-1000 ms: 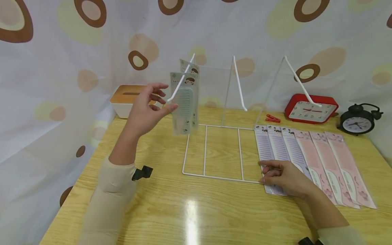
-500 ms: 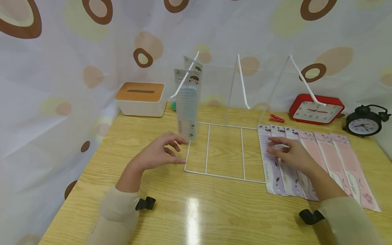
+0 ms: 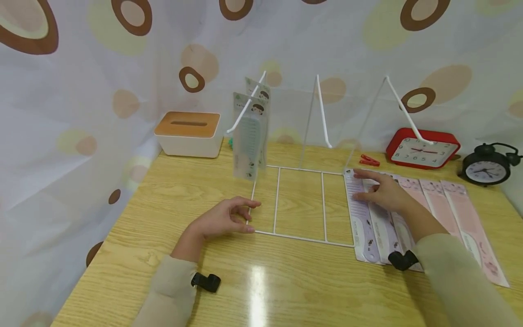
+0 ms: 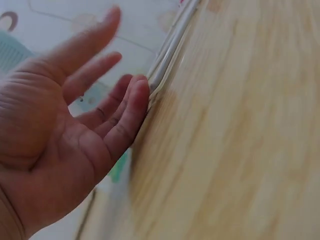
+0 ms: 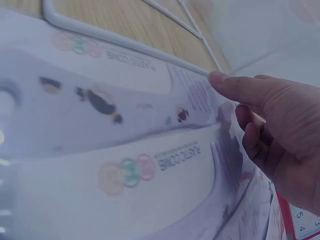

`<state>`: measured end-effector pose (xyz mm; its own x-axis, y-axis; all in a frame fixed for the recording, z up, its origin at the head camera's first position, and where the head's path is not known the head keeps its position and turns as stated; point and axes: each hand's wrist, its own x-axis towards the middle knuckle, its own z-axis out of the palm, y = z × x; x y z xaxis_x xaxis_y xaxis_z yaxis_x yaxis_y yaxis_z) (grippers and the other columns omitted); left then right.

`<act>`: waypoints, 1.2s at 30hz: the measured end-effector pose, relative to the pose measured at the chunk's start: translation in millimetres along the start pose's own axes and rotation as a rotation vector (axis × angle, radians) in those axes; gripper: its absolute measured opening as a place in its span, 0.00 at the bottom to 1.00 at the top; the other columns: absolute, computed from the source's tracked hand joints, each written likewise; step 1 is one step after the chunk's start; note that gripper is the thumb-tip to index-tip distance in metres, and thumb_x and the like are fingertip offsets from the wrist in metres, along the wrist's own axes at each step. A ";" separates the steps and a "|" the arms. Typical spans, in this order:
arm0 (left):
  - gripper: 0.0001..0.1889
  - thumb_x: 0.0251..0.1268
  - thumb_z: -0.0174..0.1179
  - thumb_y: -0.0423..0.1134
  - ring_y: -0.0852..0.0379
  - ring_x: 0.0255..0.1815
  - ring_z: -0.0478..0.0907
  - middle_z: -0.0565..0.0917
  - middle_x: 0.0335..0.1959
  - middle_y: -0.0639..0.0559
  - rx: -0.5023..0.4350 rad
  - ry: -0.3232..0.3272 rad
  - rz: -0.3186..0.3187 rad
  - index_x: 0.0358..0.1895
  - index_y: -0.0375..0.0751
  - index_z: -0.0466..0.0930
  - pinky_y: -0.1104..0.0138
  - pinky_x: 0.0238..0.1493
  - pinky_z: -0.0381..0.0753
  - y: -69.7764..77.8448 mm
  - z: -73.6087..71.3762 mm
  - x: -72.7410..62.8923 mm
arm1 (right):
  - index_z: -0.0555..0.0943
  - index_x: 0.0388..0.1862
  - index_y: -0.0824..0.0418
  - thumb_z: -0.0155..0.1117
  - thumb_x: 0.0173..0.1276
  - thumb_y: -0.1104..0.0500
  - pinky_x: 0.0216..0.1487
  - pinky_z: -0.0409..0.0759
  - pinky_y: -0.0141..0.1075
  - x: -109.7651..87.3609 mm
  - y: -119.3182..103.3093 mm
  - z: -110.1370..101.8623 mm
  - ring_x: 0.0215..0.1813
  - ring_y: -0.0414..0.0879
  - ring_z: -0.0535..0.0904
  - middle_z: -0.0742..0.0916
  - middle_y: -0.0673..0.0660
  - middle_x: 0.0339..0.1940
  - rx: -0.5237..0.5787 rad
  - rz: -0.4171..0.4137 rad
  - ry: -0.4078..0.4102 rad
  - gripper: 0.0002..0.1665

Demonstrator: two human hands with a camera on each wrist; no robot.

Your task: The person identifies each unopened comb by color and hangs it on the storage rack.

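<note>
A white wire rack (image 3: 300, 237) with three raised hooked arms stands on the table. Two packaged green combs (image 3: 246, 147) hang from its left arm. My left hand (image 3: 220, 218) is at the rack's front left corner with loosely bent fingers, thumb and index apart; in the left wrist view its fingertips are by the white wire, and it holds nothing. My right hand (image 3: 386, 193) is over the upper part of the packaged purple combs (image 5: 150, 120), which lie overlapping at the rack's right side. Its thumb and index are apart. Whether its fingertips touch the nearest pack I cannot tell.
Packaged pink combs (image 3: 476, 227) lie to the right of the purple ones. Behind are a red clock (image 3: 425, 147), a black alarm clock (image 3: 486, 168) and red clothespins (image 3: 369, 160). A white tissue box (image 3: 188, 143) with a wooden lid stands at the back left.
My left hand has come away from the tip of the left arm and down to the rack's base. The right hand has moved up along the purple packs. The hanging combs swing slightly.
</note>
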<state>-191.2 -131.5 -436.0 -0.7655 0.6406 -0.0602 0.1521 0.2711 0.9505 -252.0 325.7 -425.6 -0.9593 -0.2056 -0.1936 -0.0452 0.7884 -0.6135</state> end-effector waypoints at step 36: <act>0.30 0.54 0.75 0.33 0.54 0.50 0.82 0.72 0.73 0.48 0.023 0.164 -0.066 0.63 0.34 0.78 0.69 0.53 0.83 -16.9 0.6 -0.7 | 0.74 0.71 0.50 0.67 0.70 0.54 0.34 0.72 0.30 18.5 19.3 -2.9 0.47 0.52 0.69 0.76 0.61 0.56 0.071 0.085 0.264 0.31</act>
<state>-192.8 -136.1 -452.2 -0.8656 0.4957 -0.0701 0.1107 0.3262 0.9388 -271.4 338.9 -438.8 -0.9986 0.0249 -0.0456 0.0488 0.7518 -0.6576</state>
